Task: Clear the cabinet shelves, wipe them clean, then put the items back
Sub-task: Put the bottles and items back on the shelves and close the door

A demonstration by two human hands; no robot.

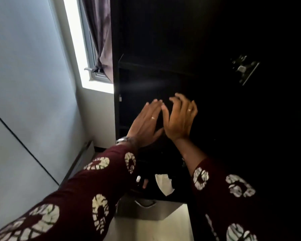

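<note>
Two hands were raised before the dark cabinet (207,40), below its shelf edge (146,64): left hand (146,123) flat, fingers (155,106) straight and together; right hand (180,121) just beside it, fingers loosely curled, apart, gripping nothing.

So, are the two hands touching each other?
Cannot tell. In the head view the left hand and right hand seem to meet at fingertips and thumbs, but blur and overlap hide whether there is contact.
</note>
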